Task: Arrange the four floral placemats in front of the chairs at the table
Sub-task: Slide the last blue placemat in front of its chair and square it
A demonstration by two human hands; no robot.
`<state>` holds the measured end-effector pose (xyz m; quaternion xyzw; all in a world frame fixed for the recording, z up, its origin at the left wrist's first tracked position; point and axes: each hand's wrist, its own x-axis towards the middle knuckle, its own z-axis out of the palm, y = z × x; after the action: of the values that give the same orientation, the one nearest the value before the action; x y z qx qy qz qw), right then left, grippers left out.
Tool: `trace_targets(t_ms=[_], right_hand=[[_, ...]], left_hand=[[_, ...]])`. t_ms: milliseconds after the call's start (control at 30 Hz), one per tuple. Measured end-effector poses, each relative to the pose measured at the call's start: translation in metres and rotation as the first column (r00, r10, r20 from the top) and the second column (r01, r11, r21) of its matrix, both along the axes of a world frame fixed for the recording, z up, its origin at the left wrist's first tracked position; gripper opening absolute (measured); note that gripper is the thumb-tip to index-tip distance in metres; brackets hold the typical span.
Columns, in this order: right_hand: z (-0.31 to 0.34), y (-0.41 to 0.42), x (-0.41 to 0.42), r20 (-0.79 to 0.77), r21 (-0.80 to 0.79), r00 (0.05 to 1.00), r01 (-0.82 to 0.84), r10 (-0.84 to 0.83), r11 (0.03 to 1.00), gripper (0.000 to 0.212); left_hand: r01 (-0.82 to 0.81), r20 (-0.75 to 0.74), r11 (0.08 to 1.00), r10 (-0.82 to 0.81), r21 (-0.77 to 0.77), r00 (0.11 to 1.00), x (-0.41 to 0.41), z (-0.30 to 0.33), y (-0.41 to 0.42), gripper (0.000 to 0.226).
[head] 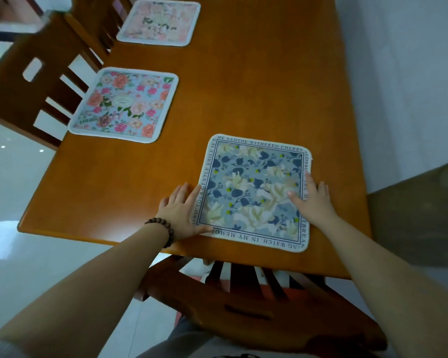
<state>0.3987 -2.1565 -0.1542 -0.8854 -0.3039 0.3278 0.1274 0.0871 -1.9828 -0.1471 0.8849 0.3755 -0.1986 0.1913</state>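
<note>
A blue floral placemat (254, 192) with a lettered border lies flat near the table's front edge, above a chair back (246, 301). My left hand (180, 213) lies flat on the wood at the mat's left edge, thumb touching its lower corner. My right hand (312, 200) presses flat on the mat's right side. A pink-rose placemat (126, 105) sits at the left edge in front of a chair (34, 86). A pale pink placemat (161, 21) lies farther back on the left. A sliver of something shows at the far top edge.
The orange wooden table (243, 86) stands along a white wall on the right. A second chair back (98, 19) stands by the far mat. Glossy white floor lies to the left. A dark grey surface (419, 215) sits at the right.
</note>
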Motion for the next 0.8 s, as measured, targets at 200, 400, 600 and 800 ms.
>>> trace_targets(t_ms=[200, 400, 600, 800], right_hand=[[-0.002, -0.056, -0.05, 0.049, -0.09, 0.996, -0.067, 0.072, 0.994, 0.115], [0.001, -0.064, -0.072, 0.039, -0.145, 0.988, -0.145, 0.152, 0.979, 0.132], [0.008, -0.071, -0.079, 0.025, -0.207, 0.977, -0.201, 0.21, 0.958, 0.138], [0.008, -0.079, -0.094, 0.068, -0.261, 0.964, -0.233, 0.258, 0.937, 0.132]], left_hand=[[-0.044, -0.117, 0.994, 0.032, -0.103, 0.993, 0.023, 0.0, -0.005, 0.137], [0.038, -0.135, 0.994, -0.051, -0.098, 0.989, 0.022, -0.005, -0.03, 0.141], [0.08, -0.198, 0.995, -0.09, -0.057, 0.976, 0.018, -0.006, -0.052, 0.144], [0.089, -0.215, 0.996, -0.092, -0.024, 0.972, 0.014, -0.009, -0.063, 0.14]])
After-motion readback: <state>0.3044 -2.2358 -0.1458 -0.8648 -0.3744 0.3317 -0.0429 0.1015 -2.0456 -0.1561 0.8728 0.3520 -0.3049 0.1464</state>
